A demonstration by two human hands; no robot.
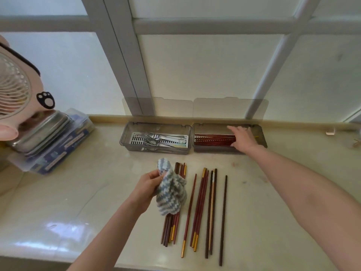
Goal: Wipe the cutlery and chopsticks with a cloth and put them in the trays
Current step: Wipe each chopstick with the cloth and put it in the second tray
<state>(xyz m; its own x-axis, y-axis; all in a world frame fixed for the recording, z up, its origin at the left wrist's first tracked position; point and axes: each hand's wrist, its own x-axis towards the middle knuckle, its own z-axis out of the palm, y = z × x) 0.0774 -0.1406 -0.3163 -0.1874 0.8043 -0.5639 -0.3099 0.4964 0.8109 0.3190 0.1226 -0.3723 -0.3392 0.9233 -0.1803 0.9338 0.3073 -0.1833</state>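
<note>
At nine o'clock a pink fan [13, 90] overhangs stacked boxes [58, 149]. The left hand [148, 186] grips the striped cloth [171, 194], which hides part of the loose chopsticks [199, 208]. At their eleven o'clock sits the fork tray [123, 136], and at one o'clock the chopstick tray [262, 136], where the right hand [244, 138] rests straight fingers on red chopsticks [213, 139].

Your cloth [171, 192] covers the middle of the leftmost chopstick bundle [169, 230], so those sticks cannot be counted. Your left grip [148, 184] has its fingertips buried in the cloth's folds. Your right grip [244, 138] lies over the right ends of the tray chopsticks [213, 139] and hides part of the right tray [262, 133]. The fan [13, 89] is cut by the left edge, and both your forearms run out of view. Print on the stacked boxes [58, 153] is too blurred to read. The small thing at the right edge [356, 142] is cut off.
</note>
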